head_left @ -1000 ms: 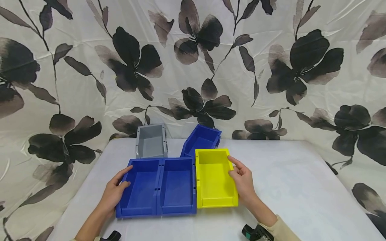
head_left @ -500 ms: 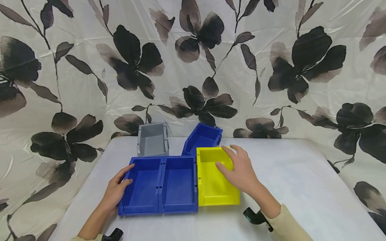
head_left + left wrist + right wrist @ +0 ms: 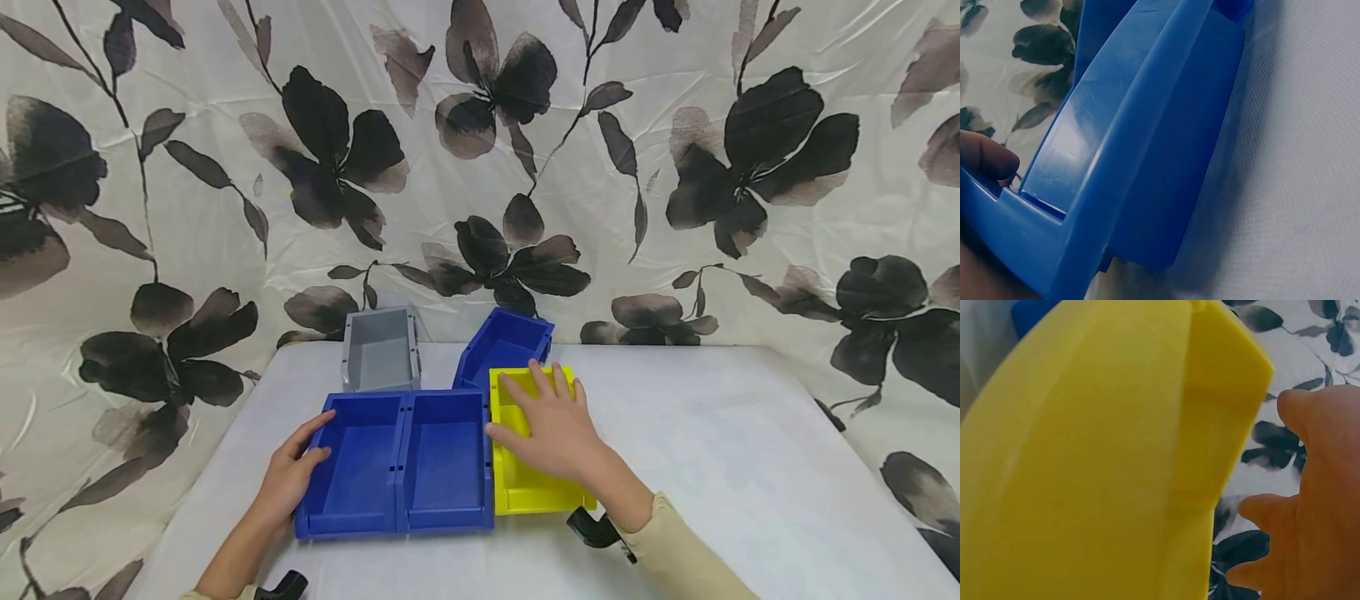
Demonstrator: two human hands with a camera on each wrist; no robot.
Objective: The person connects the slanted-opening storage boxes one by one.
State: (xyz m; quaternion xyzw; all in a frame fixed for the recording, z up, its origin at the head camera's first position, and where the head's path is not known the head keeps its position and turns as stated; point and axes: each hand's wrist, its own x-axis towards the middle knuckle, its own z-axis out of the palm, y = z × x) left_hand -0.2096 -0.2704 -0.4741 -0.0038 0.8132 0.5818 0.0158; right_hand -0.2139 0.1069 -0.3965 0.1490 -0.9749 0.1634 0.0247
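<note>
Two blue storage bins stand side by side in the head view, a left blue bin [image 3: 358,467] and a right blue bin [image 3: 442,458]. My left hand [image 3: 288,475] grips the left bin's outer wall, thumb hooked over the rim; the left wrist view shows a fingertip [image 3: 997,159] inside that wall. A yellow storage bin [image 3: 540,496] adjoins the right blue bin. Over it spreads my right hand [image 3: 558,433], fingers apart and holding nothing, covering much of its inside. In the right wrist view the yellow bin's wall [image 3: 1097,462] fills the left, the fingers beyond its edge.
Behind the row, a grey bin [image 3: 381,354] stands at the left and another blue bin [image 3: 506,343] sits angled, partly hidden. White cloth covers the table [image 3: 697,442]. A floral curtain [image 3: 630,167] hangs behind the table.
My right hand has let go of the yellow bin's right wall and moved left over the bin, fingers spreading. My left hand keeps its grip, and the bins stay put.
</note>
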